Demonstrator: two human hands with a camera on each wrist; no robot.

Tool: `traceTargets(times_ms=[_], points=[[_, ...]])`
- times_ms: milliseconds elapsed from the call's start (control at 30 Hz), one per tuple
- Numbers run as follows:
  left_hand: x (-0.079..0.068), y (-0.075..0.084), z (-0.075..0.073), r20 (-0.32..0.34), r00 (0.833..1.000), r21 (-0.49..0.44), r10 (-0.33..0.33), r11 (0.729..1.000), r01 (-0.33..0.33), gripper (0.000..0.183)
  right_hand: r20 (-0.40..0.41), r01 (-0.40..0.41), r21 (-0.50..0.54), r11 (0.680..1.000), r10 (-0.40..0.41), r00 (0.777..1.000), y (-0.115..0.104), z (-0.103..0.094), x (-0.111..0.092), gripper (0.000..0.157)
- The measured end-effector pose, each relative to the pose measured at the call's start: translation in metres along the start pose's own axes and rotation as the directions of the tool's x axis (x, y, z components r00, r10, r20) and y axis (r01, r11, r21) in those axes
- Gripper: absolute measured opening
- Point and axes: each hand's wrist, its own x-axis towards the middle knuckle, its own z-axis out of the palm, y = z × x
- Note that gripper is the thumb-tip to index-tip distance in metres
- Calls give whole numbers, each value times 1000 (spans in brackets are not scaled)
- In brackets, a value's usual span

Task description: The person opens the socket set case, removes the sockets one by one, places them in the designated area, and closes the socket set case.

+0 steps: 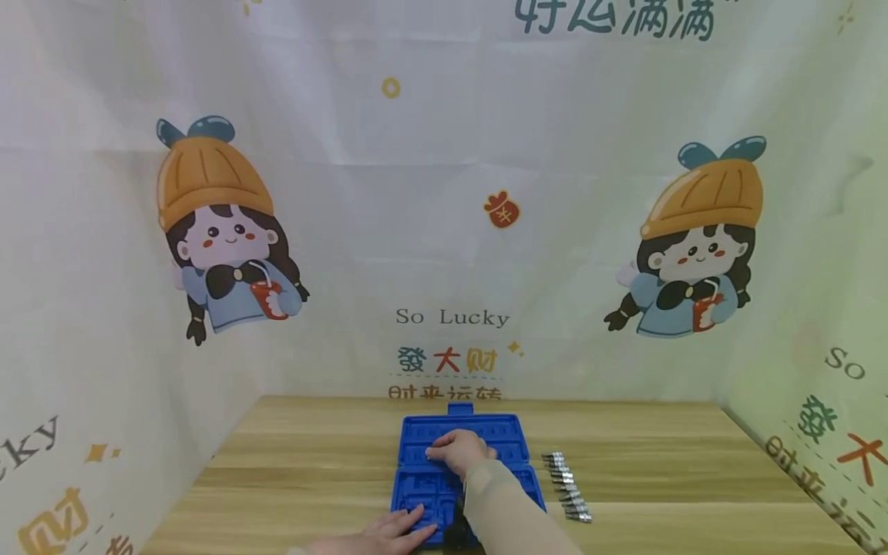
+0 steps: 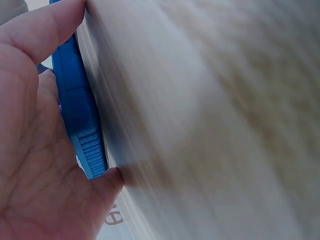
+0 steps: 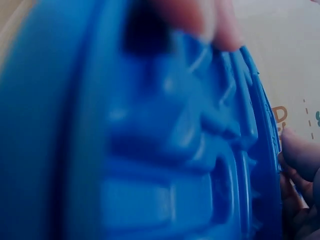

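A blue plastic tool case lies unfolded on the table, its moulded recesses facing up. My right hand is over the far half, with thumb and fingers curled together. In the right wrist view the same hand pinches a small silvery socket, mostly hidden by the fingers, close by the case's rim. My left hand rests on the near left corner, fingers spread and fairly straight. The left wrist view shows that hand along the case's blue side wall.
A row of silver sockets lies on the wooden table to the right of the case. A latch tab sticks out at the case's far edge. Printed cloth hangs behind the table and along both sides.
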Motion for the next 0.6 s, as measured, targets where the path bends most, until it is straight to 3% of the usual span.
traceTargets(times_ms=[100,233,300,400,467,533,567,600], points=[[1,0,2,-12,1000,3,-22,1000,22,61,15,-44,-75,996,45,999,1,3,4,13],[-10,28,-9,-38,997,6,-63,998,63,58,45,-88,-126,988,95,995,3,6,10,12],[-16,41,-15,-61,997,10,-48,999,49,57,52,-102,-124,987,110,993,4,7,11,11],[-24,47,-19,-112,993,45,32,999,-28,55,47,-113,-94,989,118,992,3,8,9,9],[-26,45,-18,-157,979,110,129,988,-112,54,41,-116,-62,991,119,992,1,8,7,8],[-27,40,-15,-197,948,217,251,954,-207,53,43,-109,-52,993,111,993,-2,7,5,7],[-27,38,-13,-215,923,287,318,924,-251,51,44,-112,-53,992,115,992,-4,7,4,7],[-27,36,-12,-228,909,318,350,909,-270,51,45,-114,-55,992,117,992,-6,7,3,8]])
